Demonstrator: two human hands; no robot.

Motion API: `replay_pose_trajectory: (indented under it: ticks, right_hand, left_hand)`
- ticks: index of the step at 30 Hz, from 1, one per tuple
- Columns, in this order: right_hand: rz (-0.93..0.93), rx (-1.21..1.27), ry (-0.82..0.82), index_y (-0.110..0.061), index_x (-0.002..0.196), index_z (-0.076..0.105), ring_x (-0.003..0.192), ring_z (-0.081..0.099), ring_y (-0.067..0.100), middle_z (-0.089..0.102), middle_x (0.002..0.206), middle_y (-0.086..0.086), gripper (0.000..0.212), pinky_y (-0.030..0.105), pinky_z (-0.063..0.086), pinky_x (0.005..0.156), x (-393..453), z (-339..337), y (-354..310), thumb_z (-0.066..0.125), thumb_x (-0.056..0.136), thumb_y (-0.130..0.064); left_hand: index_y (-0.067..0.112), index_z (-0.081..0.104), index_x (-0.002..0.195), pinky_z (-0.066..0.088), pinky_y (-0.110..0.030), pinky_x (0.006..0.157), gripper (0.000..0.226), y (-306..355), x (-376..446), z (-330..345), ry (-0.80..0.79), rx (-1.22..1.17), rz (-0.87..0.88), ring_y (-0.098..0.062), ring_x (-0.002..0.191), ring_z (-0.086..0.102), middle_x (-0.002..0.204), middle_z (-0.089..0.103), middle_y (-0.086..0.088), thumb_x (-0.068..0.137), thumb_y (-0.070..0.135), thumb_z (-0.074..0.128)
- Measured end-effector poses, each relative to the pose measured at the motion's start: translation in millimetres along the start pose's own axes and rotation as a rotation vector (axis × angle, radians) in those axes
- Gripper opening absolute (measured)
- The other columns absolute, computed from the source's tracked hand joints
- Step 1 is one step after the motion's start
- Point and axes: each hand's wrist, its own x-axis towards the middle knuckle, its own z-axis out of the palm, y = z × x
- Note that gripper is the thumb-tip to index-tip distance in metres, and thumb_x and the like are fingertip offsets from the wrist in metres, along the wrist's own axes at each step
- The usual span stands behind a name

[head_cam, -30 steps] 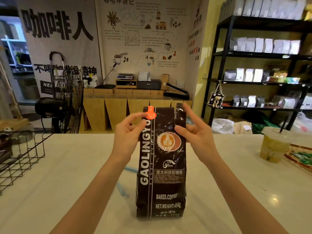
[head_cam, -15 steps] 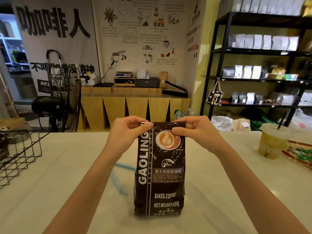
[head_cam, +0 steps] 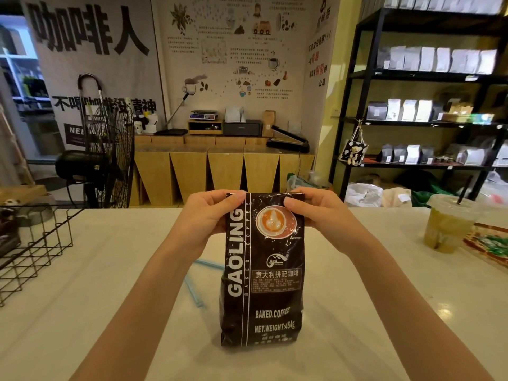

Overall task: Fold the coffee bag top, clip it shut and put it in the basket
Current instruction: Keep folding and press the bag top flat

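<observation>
Since the earlier frames, the top of the coffee bag [head_cam: 262, 268] has been folded down, so that the orange sticker is no longer being shown, and both hands have been brought lower and closer to the folded edge.

At the left edge of the frame, a black wire basket [head_cam: 33, 243] is being seen on the white counter [head_cam: 110, 312], well apart from the bag. Behind it, in the upper left, a standing fan [head_cam: 110, 152] is being shown on the floor.

Left of centre, the left hand [head_cam: 209, 215] is being kept closed on the bag's upper left corner, with the thumb pressed on the front and the fingers wrapped behind. Just below it, thin blue strips [head_cam: 198, 284] are being seen lying on the counter beside the bag; what they are cannot be told.

At the centre of the frame, the bag is being held upright on the counter, its printed front turned toward the camera.

Right of centre, the right hand [head_cam: 316, 213] is being kept pinched on the upper right corner in the same way, thumb in front.

At the right edge, a plastic cup [head_cam: 448, 226] with a yellowish drink and a straw is being shown on the counter, and black shelves [head_cam: 428, 122] with pouches are being seen behind it.
</observation>
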Motion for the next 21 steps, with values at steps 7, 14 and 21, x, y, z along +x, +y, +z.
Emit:
replay_pose_trajectory:
  ticks: [7,14,21]
  right_hand:
    - [-0.017,0.072,0.037,-0.017,0.09,0.07,0.074,0.07,0.015,0.075,0.073,-0.002,0.012,0.02,0.056,0.067,0,1,1,0.063,0.081,-0.016]
    - [0.055,0.175,-0.001,-0.015,0.088,0.071,0.075,0.069,0.016,0.075,0.076,-0.001,0.022,0.018,0.053,0.061,-1,0,7,0.065,0.07,-0.028]
    - [0.091,0.259,0.003,-0.016,0.087,0.071,0.072,0.069,0.013,0.075,0.076,-0.001,0.022,0.017,0.052,0.059,4,6,14,0.063,0.071,-0.03]
  left_hand:
    - [0.011,0.071,0.082,0.053,-0.018,0.053,0.014,0,3,0,0.035,0.01,-0.012,-0.012,0.064,0.069,0.067,0.075,0.0,0.078,0.022,0.062]
    - [0.011,0.072,0.079,0.055,-0.019,0.056,0.021,-2,3,1,-0.024,-0.036,-0.057,-0.012,0.063,0.068,0.066,0.074,-0.002,0.069,0.028,0.064]
    - [0.011,0.071,0.087,0.054,-0.019,0.06,0.023,-3,3,-8,-0.092,0.002,-0.084,-0.014,0.071,0.068,0.075,0.075,-0.002,0.08,0.027,0.057]
